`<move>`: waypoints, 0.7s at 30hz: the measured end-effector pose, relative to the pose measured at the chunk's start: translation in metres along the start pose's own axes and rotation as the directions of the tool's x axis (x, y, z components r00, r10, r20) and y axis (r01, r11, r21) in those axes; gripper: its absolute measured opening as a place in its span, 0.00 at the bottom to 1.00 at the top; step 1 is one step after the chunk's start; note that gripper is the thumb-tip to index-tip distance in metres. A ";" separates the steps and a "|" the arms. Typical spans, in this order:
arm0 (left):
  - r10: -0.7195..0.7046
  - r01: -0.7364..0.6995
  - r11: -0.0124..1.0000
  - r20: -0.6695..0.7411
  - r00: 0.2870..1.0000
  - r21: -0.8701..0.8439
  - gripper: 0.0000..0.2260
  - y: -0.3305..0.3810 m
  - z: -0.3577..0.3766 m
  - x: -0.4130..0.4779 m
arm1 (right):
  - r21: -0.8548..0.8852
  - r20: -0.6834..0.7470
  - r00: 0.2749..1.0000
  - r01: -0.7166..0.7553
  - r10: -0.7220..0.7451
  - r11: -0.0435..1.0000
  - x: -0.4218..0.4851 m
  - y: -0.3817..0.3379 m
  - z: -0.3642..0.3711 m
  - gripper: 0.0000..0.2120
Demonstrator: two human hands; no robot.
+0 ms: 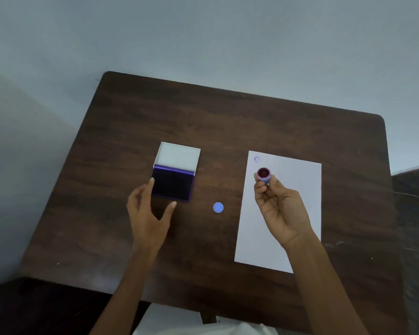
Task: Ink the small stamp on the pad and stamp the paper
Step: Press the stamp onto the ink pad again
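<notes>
A small round blue stamp (264,174) is pinched in my right hand (279,209) above the white paper (300,189), tilted so its dark inked face points away from me. One purple round print (257,159) shows near the paper's far left corner. The ink pad (173,183) lies open at centre left, its dark blue pad facing up and its white lid (178,155) folded back. My left hand (148,213) is spread, with a fingertip and thumb touching the pad's near-left side.
A small blue round cap (218,207) lies on the dark wooden table (228,122) between pad and paper. A pale wall rises behind the table. The table's near edge runs just in front of my body.
</notes>
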State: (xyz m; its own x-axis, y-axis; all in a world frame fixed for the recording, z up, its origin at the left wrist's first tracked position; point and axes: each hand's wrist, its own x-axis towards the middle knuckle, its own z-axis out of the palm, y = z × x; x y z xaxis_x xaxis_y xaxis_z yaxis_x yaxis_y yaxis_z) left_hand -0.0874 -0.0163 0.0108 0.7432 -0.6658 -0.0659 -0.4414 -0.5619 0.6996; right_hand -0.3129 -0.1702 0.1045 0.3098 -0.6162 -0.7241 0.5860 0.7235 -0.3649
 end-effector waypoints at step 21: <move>0.062 -0.079 0.983 0.105 0.993 0.167 0.50 -0.023 0.014 0.044 | -0.666 0.582 0.810 0.424 -0.073 -0.614 0.099 0.160 0.066 0.14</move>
State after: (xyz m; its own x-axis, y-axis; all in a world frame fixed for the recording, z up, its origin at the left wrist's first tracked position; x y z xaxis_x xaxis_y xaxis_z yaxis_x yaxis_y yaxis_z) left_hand -0.0515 -0.0395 -0.0179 0.6574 -0.7472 -0.0971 -0.5766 -0.5818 0.5736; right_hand -0.1391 -0.1357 0.0132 0.6443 -0.7328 -0.2190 -0.7271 -0.4980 -0.4726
